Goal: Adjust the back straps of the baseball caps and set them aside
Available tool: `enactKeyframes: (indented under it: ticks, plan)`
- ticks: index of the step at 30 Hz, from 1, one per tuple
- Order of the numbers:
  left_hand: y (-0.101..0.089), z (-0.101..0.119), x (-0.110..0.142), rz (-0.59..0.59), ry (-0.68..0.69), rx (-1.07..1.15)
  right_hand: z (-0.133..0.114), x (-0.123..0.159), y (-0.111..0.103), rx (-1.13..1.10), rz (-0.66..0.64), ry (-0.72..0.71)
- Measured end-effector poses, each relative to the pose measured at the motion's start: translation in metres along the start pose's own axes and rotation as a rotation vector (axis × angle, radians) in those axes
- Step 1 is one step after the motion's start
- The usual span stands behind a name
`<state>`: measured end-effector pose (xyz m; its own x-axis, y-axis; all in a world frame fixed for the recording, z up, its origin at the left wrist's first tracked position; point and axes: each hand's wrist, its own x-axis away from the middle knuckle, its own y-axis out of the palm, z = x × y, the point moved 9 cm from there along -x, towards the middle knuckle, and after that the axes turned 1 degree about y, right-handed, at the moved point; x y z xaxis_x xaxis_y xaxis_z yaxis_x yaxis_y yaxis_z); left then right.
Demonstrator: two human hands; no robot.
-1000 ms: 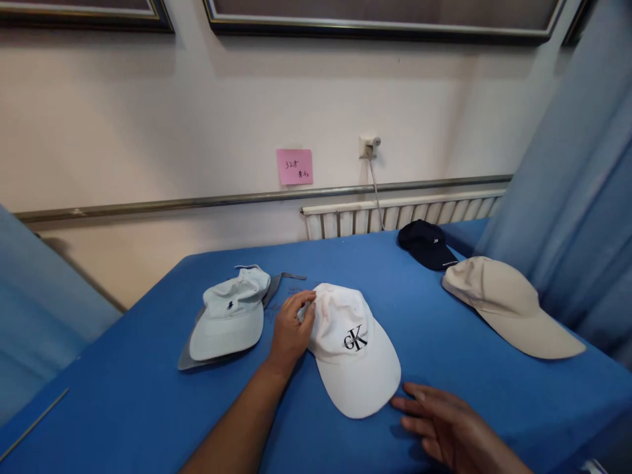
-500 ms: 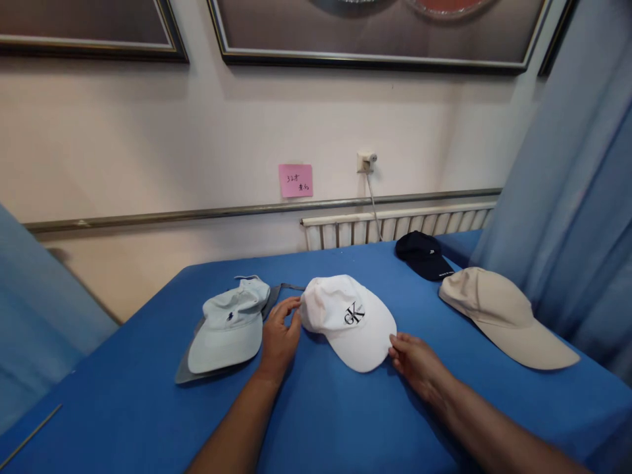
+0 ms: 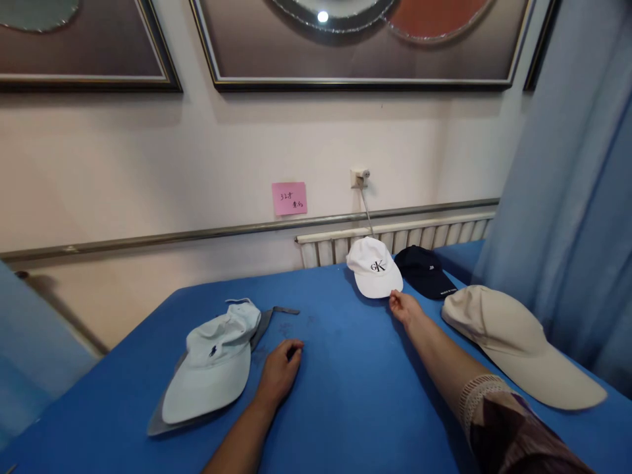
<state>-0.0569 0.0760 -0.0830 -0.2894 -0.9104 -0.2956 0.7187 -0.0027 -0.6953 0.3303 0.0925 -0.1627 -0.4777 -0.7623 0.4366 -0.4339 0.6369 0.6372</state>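
The right hand [image 3: 405,309] of a person at a blue-covered counter [image 3: 340,401] pinches the front edge of a white cap's brim, thumb and fingers closed on it. The white cap [image 3: 374,268], lettered in black, is at the counter's far edge, its crown standing out against a radiator [image 3: 320,254]; whether it rests fully on the cover cannot be told. Its right side sits against or just in front of a dark cap [image 3: 422,270], leaving little room there. The left hand [image 3: 280,372], fingers loosely bent and parted from the thumb, holds nothing, low over the counter beside a pale cap [image 3: 212,368]. That cap lies on a gray cap [image 3: 157,423], whose brim edge shows at left and whose strap reaches toward the middle. A beige cap [image 3: 513,342] points its brim toward the counter's right side, near a blue curtain [image 3: 557,171]. Open blue cover stretches between the two forearms and, past the left hand, back to the far edge.
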Motion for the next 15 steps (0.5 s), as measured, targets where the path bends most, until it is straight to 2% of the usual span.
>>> enactKeyframes:
  ticks: [5, 9, 15]
  plan:
    - [0.002, -0.002, -0.004, -0.047, -0.005, -0.012, 0.007, -0.014, -0.011, 0.055, 0.125, 0.058]
    - [-0.001, 0.001, -0.007, -0.045, 0.018, 0.004, 0.010, -0.012, -0.019, 0.080, 0.176, 0.062]
    - [-0.004, 0.004, -0.005, -0.037, 0.025, 0.023, 0.001, -0.008, -0.023, 0.129, 0.245, 0.018]
